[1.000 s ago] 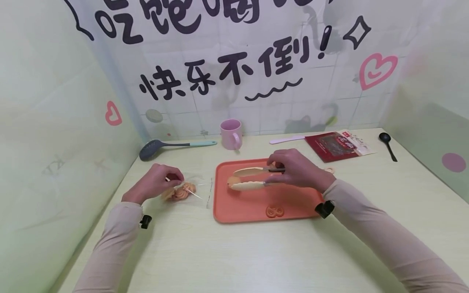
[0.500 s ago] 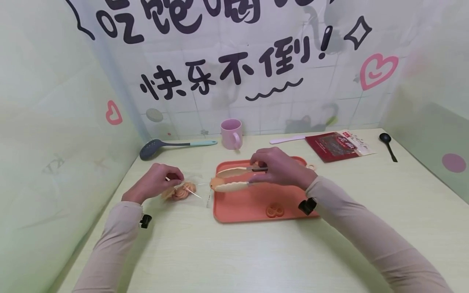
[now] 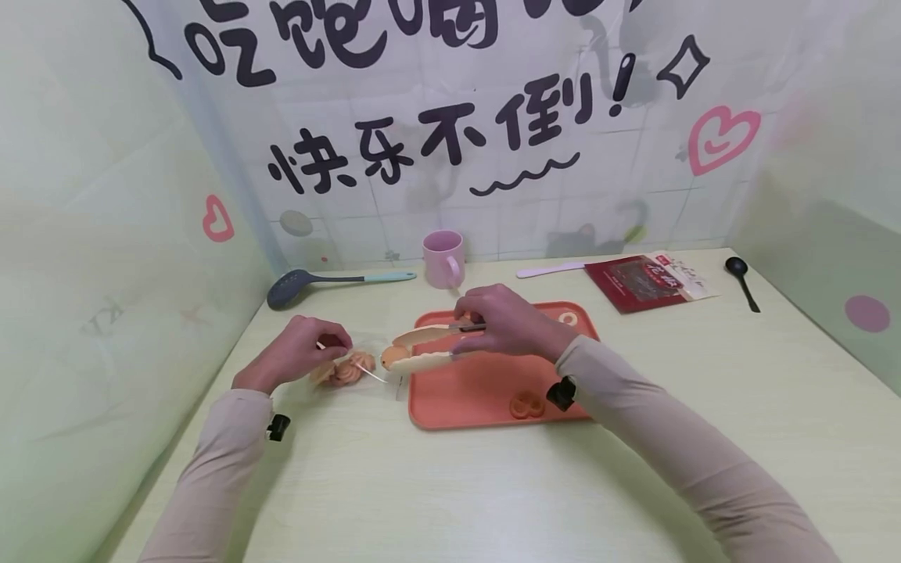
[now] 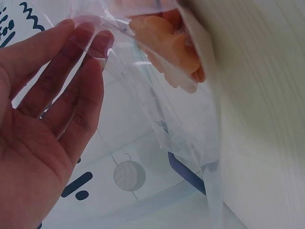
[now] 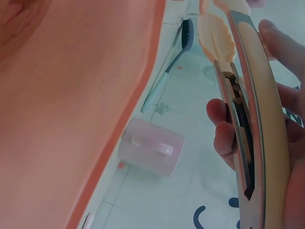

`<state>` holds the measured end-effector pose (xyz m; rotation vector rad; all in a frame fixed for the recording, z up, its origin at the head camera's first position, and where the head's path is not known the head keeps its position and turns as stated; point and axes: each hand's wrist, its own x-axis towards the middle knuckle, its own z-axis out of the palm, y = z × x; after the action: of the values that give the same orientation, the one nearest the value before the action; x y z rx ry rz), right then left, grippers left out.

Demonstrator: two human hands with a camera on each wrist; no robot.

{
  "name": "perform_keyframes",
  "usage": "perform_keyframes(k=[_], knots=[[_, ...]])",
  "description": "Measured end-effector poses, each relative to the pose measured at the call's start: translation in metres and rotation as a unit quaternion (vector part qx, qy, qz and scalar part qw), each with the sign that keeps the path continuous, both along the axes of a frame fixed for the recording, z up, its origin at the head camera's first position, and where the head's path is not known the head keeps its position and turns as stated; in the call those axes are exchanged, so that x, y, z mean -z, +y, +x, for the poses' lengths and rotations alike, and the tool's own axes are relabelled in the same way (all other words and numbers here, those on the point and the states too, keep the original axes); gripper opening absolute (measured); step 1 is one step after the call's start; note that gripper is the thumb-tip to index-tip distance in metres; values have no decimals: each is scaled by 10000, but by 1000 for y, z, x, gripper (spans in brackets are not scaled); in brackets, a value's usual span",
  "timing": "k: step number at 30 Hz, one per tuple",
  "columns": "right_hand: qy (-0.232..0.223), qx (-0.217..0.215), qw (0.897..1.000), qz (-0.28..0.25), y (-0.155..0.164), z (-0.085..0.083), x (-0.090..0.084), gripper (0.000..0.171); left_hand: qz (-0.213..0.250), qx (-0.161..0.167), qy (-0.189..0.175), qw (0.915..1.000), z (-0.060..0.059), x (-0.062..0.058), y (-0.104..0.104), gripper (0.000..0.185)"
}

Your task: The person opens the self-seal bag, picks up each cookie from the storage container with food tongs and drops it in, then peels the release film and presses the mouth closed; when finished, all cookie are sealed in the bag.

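Two hands: left [image 3: 299, 352] pinches bag [image 3: 352, 367]; right [image 3: 510, 320] squeezes tongs [image 3: 422, 349] on cookie [image 3: 389, 357]

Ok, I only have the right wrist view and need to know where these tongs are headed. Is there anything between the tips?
Observer: Yes. In the head view the tongs hold an orange cookie at their tips, just past the orange tray's left edge.
Operator: What lies beyond it?
Observer: A clear bag with more orange cookies inside, lying on the table.
Operator: Is the bag held?
Observer: The left hand pinches its edge; the left wrist view shows the film over the fingers.
Operator: Any cookies on the tray?
Observer: One near its front edge.
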<state>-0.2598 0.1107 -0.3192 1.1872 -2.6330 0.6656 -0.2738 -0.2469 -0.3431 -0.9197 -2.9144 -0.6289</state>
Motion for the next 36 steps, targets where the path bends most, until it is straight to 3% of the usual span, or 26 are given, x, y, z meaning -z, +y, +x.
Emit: perform_keyframes(k=[14,20,36], knots=[[0,101,9994,339,-9,-3,3,44,-4,-56,-1,10000,-1,0,0,9],[-212,134,9980,572,-14,-7,6,44,-8,-143,-79,9999,-1,1,0,9],[-265,111,9978,592,-36,-12,12,43,26,-99,-82,9999,0,1,1,10]])
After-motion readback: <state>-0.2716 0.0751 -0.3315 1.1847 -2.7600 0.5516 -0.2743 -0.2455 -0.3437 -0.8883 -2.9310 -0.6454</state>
